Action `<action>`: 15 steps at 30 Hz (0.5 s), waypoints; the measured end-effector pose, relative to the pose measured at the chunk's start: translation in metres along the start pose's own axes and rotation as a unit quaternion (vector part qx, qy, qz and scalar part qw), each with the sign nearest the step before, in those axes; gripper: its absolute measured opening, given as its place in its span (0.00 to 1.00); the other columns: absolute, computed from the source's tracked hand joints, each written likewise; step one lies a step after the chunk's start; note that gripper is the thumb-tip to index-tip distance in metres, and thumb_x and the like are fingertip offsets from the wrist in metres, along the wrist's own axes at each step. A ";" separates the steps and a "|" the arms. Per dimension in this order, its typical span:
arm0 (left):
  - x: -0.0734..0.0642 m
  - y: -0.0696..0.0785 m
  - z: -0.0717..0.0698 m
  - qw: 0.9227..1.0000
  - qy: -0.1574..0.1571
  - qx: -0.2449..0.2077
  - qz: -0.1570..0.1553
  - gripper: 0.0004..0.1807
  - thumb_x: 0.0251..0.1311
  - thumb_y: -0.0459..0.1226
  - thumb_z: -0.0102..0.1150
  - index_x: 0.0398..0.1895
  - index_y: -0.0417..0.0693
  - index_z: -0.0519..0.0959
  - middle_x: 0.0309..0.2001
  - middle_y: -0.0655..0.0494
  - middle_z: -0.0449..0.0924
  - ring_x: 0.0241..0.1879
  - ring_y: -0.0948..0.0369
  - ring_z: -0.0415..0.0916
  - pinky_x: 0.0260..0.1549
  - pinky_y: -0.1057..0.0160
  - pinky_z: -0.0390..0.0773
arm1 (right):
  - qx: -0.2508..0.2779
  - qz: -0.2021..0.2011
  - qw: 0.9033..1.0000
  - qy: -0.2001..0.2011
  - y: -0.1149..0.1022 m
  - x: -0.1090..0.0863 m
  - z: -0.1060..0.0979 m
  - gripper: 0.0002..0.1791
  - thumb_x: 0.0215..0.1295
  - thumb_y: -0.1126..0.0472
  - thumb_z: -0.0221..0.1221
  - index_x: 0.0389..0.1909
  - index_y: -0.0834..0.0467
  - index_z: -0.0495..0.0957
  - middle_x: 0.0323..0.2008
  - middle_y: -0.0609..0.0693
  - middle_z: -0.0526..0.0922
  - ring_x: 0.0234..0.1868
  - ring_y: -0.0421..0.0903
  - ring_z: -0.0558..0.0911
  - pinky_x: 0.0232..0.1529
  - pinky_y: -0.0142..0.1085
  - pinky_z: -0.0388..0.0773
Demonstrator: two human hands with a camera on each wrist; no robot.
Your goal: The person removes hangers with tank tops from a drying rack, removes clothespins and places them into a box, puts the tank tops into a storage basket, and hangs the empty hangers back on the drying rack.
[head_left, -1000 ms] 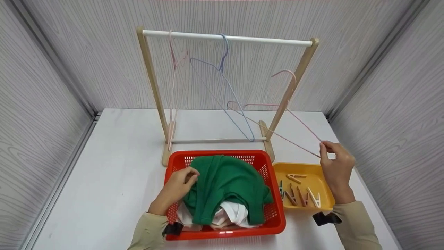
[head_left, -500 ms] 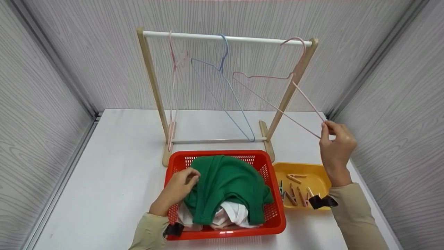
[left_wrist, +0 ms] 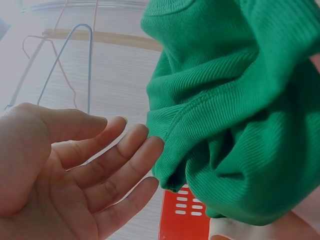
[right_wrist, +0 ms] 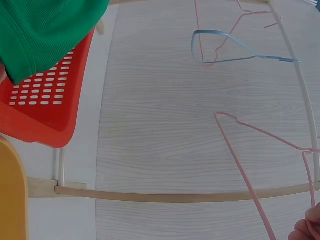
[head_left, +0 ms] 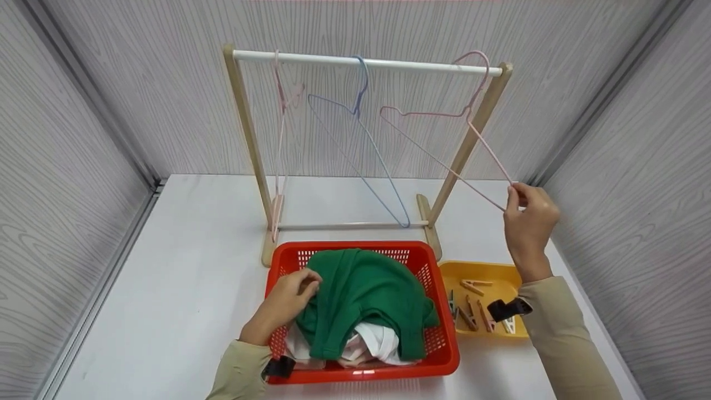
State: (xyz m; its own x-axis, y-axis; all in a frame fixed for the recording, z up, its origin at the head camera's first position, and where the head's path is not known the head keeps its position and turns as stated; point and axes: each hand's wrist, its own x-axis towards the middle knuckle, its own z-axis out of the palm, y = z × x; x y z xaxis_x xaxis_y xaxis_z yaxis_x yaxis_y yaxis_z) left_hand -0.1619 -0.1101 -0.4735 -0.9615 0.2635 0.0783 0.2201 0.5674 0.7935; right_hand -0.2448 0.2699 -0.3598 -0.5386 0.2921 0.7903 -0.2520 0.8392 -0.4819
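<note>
My right hand (head_left: 530, 222) pinches the lower right corner of a pink wire hanger (head_left: 433, 114) between thumb and fingers. The hanger is tilted, and its hook overlaps the right end of the white rail (head_left: 311, 58) in the head view. In the right wrist view, only the fingertips (right_wrist: 311, 225) on the pink wire show at the lower right. My left hand (head_left: 286, 300) stays at the left side of the red basket (head_left: 355, 244), fingers relaxed and holding nothing. Its fingertips are right at a green ribbed garment (left_wrist: 215, 100).
A blue hanger (head_left: 361, 94) and another pink hanger (head_left: 279, 89) hang from the rail of the wooden-legged rack (head_left: 244, 116). White clothing (head_left: 383, 340) lies under the green garment. Right of the basket, a yellow tray (head_left: 494, 269) holds several clothespins (head_left: 473, 285).
My right hand has raised the pink hanger and moved slightly left, bringing its hook from below the rail up to rail height. My left hand has stayed nearly still.
</note>
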 end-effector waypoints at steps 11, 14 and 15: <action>0.001 0.000 0.001 1.000 0.004 0.004 0.005 0.07 0.66 0.32 0.53 0.43 0.39 0.78 0.38 0.48 0.82 0.37 0.60 0.75 0.45 0.59 0.81 | -0.013 0.000 0.999 -0.035 0.010 -0.006 0.011 0.07 0.63 0.70 0.59 0.35 0.72 0.82 0.29 0.68 0.83 0.31 0.61 0.84 0.37 0.50 0.80; 0.001 0.000 0.002 1.000 0.005 0.004 0.005 0.07 0.66 0.32 0.53 0.43 0.39 0.78 0.38 0.48 0.82 0.37 0.60 0.75 0.45 0.59 0.81 | -0.017 0.009 0.998 -0.053 0.011 -0.007 0.013 0.07 0.63 0.71 0.58 0.36 0.73 0.82 0.31 0.68 0.83 0.33 0.61 0.84 0.38 0.50 0.81; 0.001 0.000 0.002 1.000 0.005 0.004 0.005 0.07 0.66 0.32 0.53 0.43 0.39 0.78 0.39 0.47 0.82 0.37 0.60 0.75 0.45 0.59 0.81 | -0.019 0.012 0.998 -0.058 0.011 -0.007 0.013 0.07 0.63 0.71 0.58 0.36 0.72 0.82 0.31 0.67 0.83 0.33 0.61 0.84 0.39 0.50 0.81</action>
State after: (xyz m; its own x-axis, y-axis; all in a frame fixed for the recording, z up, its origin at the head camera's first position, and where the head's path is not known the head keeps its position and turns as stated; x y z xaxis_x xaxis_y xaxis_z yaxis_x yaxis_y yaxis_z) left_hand -0.1626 -0.1081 -0.4745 -0.9607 0.2615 0.0932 0.2319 0.5713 0.7873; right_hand -0.2543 0.2717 -0.3755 -0.6345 0.2597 0.7280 -0.2076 0.8500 -0.4842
